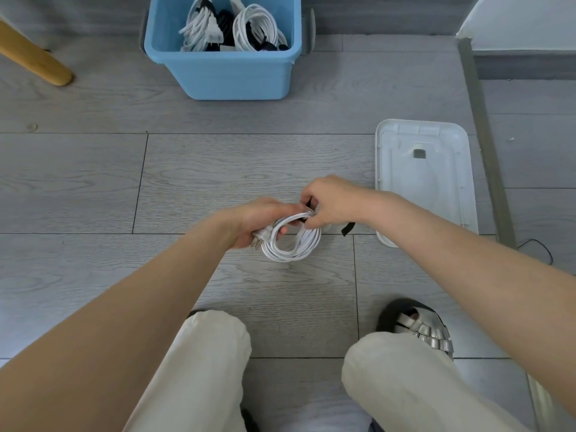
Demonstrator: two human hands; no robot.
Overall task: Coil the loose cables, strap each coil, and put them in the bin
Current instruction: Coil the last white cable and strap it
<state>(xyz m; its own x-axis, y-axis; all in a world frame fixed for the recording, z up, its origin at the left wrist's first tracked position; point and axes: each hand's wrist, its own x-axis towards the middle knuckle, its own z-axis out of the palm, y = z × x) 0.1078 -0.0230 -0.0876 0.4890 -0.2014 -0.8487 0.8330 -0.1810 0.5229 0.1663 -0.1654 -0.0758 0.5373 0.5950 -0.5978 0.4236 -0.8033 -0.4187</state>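
Nearest, above the grey wood-plank floor, the left hand is clenching 1 side of the white coiled power cable, fingers curled through its loops. The right hand is pinching the black fabric strap at the coil's top; a loose tail is hanging toward the floor's right edge. Keeping the loops bunched while cinching should stop them springing apart. Farther off, at the floor's far edge, the blue plastic bin is holding strapped coils.
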